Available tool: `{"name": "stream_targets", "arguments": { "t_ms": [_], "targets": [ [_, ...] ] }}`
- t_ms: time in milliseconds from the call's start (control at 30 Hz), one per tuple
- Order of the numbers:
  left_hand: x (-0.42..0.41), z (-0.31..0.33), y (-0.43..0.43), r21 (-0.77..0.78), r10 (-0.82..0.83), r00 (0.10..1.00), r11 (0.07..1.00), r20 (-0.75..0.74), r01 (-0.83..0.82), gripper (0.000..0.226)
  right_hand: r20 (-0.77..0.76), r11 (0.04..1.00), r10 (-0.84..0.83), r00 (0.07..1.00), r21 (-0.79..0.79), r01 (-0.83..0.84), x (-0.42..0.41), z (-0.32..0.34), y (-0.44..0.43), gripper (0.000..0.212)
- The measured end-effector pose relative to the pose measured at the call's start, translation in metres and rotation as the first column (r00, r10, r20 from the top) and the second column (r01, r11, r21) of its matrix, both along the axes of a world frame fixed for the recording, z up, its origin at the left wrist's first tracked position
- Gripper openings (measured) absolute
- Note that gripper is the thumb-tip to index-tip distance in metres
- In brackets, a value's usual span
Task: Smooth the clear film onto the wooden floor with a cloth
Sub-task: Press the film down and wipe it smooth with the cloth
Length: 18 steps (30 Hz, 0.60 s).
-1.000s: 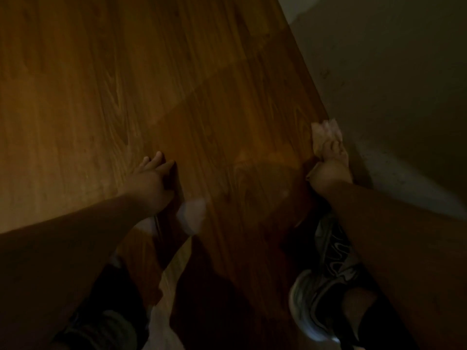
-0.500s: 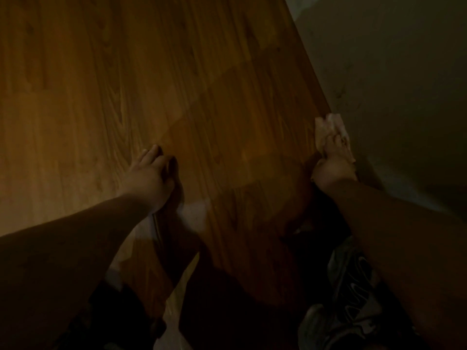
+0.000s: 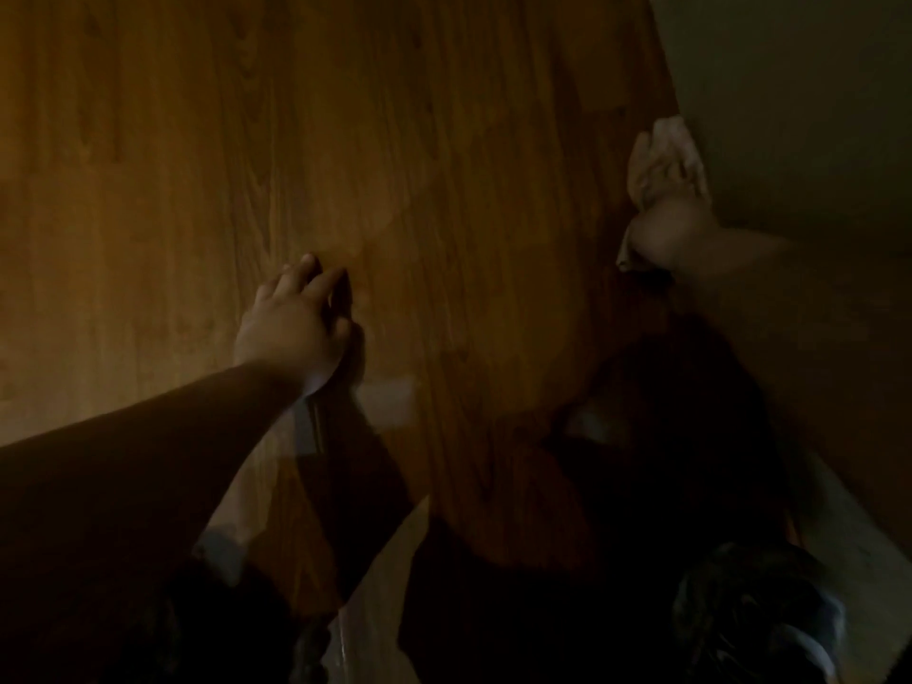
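Fingers (image 3: 302,276) of our left hand (image 3: 291,328) lie nearly straight, pressed flat on the clear film (image 3: 387,402), well apart from the wall (image 3: 789,116). Our right hand (image 3: 666,224) presses the cloth (image 3: 659,155) to the wooden floor (image 3: 172,165) just beside the wall, fingers apparently extended, though blurred. Risk, as we judge it: uneven pressure there could trap a crease or bubble at the film's wall-side edge.

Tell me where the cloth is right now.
In the head view the cloth sits at the upper right, under the right hand, on the right edge of the wooden floor where it meets the grey surface.
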State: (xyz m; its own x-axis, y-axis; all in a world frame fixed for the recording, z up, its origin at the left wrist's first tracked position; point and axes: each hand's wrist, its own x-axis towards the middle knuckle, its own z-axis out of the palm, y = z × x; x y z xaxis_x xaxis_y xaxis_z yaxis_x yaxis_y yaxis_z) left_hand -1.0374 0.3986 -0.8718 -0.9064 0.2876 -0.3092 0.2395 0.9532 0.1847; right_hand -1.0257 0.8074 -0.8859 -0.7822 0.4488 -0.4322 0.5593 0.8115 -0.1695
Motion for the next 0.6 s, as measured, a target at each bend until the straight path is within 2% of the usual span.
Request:
{"name": "stream_targets", "arguments": {
  "t_ms": [67, 133, 200, 267, 367, 467, 533, 600],
  "targets": [
    [-0.005, 0.002, -0.005, 0.017, -0.003, 1.0, 1.0, -0.029, 0.003, 0.054, -0.038, 1.0, 0.021, 0.999, -0.005, -0.022, -0.014, -0.001, -0.009, 0.071],
    [-0.009, 0.003, -0.011, 0.007, -0.038, 0.998, 0.999, -0.055, 0.039, 0.052, -0.01, 0.995, 0.057, 0.998, -0.085, -0.058, -0.022, 0.003, -0.039, 0.069],
    [-0.012, 0.005, -0.022, 0.0, -0.008, 0.998, 1.0, -0.06, 0.008, 0.053, -0.099, 0.962, 0.134, 0.986, -0.226, -0.154, -0.023, 0.009, -0.089, 0.07],
    [-0.012, 0.009, -0.04, -0.048, 0.099, 0.994, 0.994, -0.036, -0.101, 0.059, -0.221, 0.895, 0.271, 0.937, -0.301, -0.329, -0.012, 0.022, -0.154, 0.068],
    [0.0, 0.017, -0.077, -0.114, 0.287, 0.958, 0.952, 0.01, -0.284, 0.061, -0.28, 0.732, 0.55, 0.787, -0.292, -0.616, 0.025, 0.033, -0.243, 0.068],
    [0.015, 0.019, -0.107, -0.123, 0.33, 0.944, 0.937, 0.005, -0.327, 0.054, -0.236, 0.479, 0.797, 0.556, -0.312, -0.82, 0.077, 0.032, -0.298, 0.067],
    [0.021, 0.018, -0.117, -0.06, 0.385, 0.923, 0.922, 0.029, -0.383, 0.053, -0.258, 0.355, 0.871, 0.418, -0.257, -0.899, 0.097, 0.026, -0.31, 0.065],
    [0.024, 0.016, -0.117, -0.005, 0.427, 0.902, 0.904, 0.059, -0.428, 0.052, -0.284, 0.315, 0.875, 0.392, -0.281, -0.907, 0.085, 0.023, -0.296, 0.06]
  ]
}}
